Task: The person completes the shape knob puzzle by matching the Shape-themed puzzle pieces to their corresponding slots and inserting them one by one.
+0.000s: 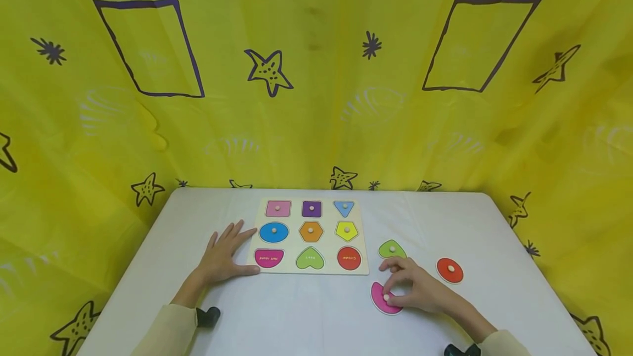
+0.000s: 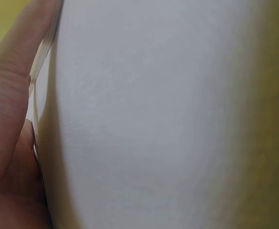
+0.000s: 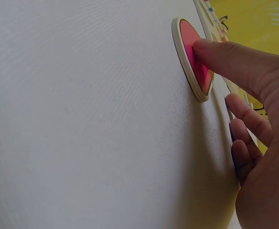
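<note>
A pale wooden shape puzzle board (image 1: 292, 242) lies on the table. My left hand (image 1: 222, 259) rests at its left side, fingers spread, with thumb and index fingertip at the board's edge. With thumb and index finger, my right hand (image 1: 417, 288) pinches the small knob of a magenta half-round puzzle piece (image 1: 377, 293), to the right of the board. In the right wrist view this piece (image 3: 188, 36) shows its thick pale edge close to the table surface. A green heart piece (image 1: 389, 247) lies just beyond the right hand, and a red round piece (image 1: 449, 270) lies to its right.
Knobbed pieces fill the board's two far rows, among them a blue oval (image 1: 274, 233) and a yellow pentagon (image 1: 347, 231). The near row shows three printed recesses: half round, heart and circular (image 1: 349, 259). A yellow patterned curtain (image 1: 316, 125) hangs around the white table (image 1: 277, 317).
</note>
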